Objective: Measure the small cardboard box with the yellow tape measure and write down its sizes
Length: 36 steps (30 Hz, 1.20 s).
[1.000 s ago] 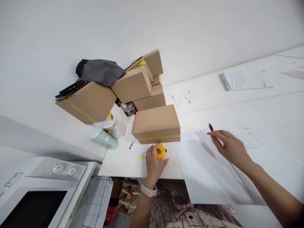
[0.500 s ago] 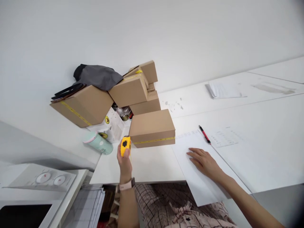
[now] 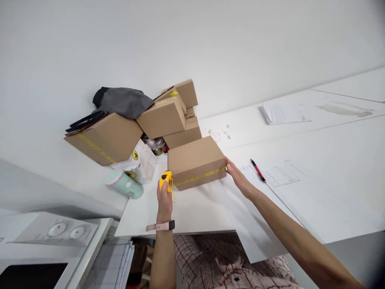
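My left hand (image 3: 165, 200) is closed around a yellow tape measure (image 3: 167, 181), held just off the front left corner of a brown cardboard box (image 3: 192, 156). A short piece of yellow tape hangs from the case. The box lies on the white table (image 3: 186, 212) with a yellow strip along its front face. My right hand (image 3: 239, 177) touches the box's right end, fingers pressed against the lower corner. Whether it grips the end of a tape there I cannot tell.
More cardboard boxes (image 3: 105, 136) are stacked behind, with a grey cloth (image 3: 123, 100) on top. A mint green bottle (image 3: 124, 184) lies at the left. A sheet of paper (image 3: 249, 216), a red and black pen (image 3: 258, 170) and a paper pile (image 3: 281, 113) lie at the right.
My right hand left the paper sheet and went up to the box's right end. My left hand carried the tape measure from the table up to the box's left corner. The box has turned slightly.
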Motion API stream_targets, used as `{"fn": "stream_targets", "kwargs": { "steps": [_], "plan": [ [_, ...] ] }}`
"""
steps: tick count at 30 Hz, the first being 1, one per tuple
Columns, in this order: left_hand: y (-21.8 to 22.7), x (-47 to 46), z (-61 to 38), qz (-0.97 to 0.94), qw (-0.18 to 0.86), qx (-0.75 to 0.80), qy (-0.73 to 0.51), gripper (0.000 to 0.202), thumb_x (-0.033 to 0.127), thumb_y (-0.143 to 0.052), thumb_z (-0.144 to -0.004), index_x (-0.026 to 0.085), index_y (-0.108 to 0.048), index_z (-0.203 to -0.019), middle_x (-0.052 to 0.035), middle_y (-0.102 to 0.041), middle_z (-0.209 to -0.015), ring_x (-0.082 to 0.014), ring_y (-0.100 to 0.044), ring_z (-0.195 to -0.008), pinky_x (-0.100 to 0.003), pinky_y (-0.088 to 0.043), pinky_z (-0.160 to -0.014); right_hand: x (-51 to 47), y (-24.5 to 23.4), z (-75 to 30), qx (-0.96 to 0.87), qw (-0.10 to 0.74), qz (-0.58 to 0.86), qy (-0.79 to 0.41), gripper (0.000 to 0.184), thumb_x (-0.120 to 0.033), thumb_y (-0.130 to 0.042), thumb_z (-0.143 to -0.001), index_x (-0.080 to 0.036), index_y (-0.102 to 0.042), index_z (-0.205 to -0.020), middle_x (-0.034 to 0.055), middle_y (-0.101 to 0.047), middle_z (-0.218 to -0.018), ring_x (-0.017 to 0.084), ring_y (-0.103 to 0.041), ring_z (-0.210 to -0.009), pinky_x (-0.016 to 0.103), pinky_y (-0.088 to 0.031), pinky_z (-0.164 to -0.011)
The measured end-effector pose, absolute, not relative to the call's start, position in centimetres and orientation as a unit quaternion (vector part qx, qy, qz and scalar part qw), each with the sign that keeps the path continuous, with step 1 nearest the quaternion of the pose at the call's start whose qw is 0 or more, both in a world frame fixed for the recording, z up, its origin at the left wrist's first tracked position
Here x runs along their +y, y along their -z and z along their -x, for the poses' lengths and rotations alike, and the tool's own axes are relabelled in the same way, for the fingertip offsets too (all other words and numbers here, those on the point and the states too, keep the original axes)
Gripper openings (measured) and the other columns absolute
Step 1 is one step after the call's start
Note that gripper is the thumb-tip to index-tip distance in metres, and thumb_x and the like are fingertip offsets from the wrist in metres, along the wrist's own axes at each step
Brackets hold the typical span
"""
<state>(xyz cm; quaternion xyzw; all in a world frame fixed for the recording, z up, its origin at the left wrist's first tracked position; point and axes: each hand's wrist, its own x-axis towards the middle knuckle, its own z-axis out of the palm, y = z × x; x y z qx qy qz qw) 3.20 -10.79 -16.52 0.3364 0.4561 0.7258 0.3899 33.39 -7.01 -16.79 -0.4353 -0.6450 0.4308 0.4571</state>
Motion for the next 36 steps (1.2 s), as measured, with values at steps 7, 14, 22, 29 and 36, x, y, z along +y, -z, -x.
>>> {"fn": "stream_targets", "kwargs": {
  "steps": [7,14,22,29,36],
  "plan": [
    [16.3,-13.1,-7.1,-0.439,0.402,0.467,-0.654,0.053,0.046,-0.074,-0.075,0.020,-0.063,-0.119,-0.0082,-0.068,-0.115,-0.0256,-0.063,-0.110,-0.038,-0.048,-0.098,-11.0,18.4,-38.7,-0.583,0.491,0.497,-0.415,0.063,-0.059,-0.043,-0.097,-0.038,-0.030,-0.156,0.0018,-0.033,-0.162,0.028,-0.032,-0.148,0.047,-0.037,-0.117],
    [12.5,-16.8,-11.1,-0.523,0.418,0.437,-0.600,0.065,0.059,-0.074,-0.071,0.022,-0.062,-0.122,-0.0108,-0.068,-0.113,-0.0286,-0.065,-0.097,-0.039,-0.052,-0.086,-12.8,13.7,-40.2,-0.547,0.525,0.600,-0.254,0.047,-0.059,-0.054,-0.091,-0.032,-0.063,-0.129,0.0112,-0.067,-0.125,0.033,-0.066,-0.110,0.043,-0.058,-0.079],
    [9.2,-15.2,-12.3,-0.521,0.598,0.399,-0.460,0.057,0.060,-0.070,-0.076,0.021,-0.060,-0.117,-0.0096,-0.070,-0.104,-0.0241,-0.066,-0.088,-0.032,-0.049,-0.073,-11.4,8.6,-33.7,-0.589,0.370,0.345,-0.630,0.051,-0.067,-0.061,-0.084,-0.017,-0.071,-0.092,0.0059,-0.068,-0.077,0.016,-0.063,-0.068,0.032,-0.057,-0.064],
    [8.4,-13.0,-11.8,-0.548,0.604,0.386,-0.431,0.055,0.056,-0.072,-0.078,0.021,-0.056,-0.117,-0.0076,-0.068,-0.104,-0.0219,-0.066,-0.089,-0.028,-0.049,-0.072,-9.8,8.8,-32.5,-0.503,0.361,0.342,-0.707,0.044,-0.054,-0.083,-0.069,-0.018,-0.064,-0.085,-0.0011,-0.061,-0.067,0.010,-0.056,-0.060,0.025,-0.053,-0.055],
    [6.4,-10.3,-8.8,-0.544,0.573,0.425,-0.442,0.051,0.049,-0.073,-0.078,0.019,-0.061,-0.116,-0.0085,-0.069,-0.109,-0.0213,-0.065,-0.090,-0.025,-0.045,-0.066,-5.0,8.0,-36.5,-0.454,0.422,0.363,-0.695,0.038,-0.044,-0.087,-0.065,-0.019,-0.059,-0.069,-0.0051,-0.051,-0.055,0.006,-0.041,-0.048,0.022,-0.035,-0.045]
  ]
}}
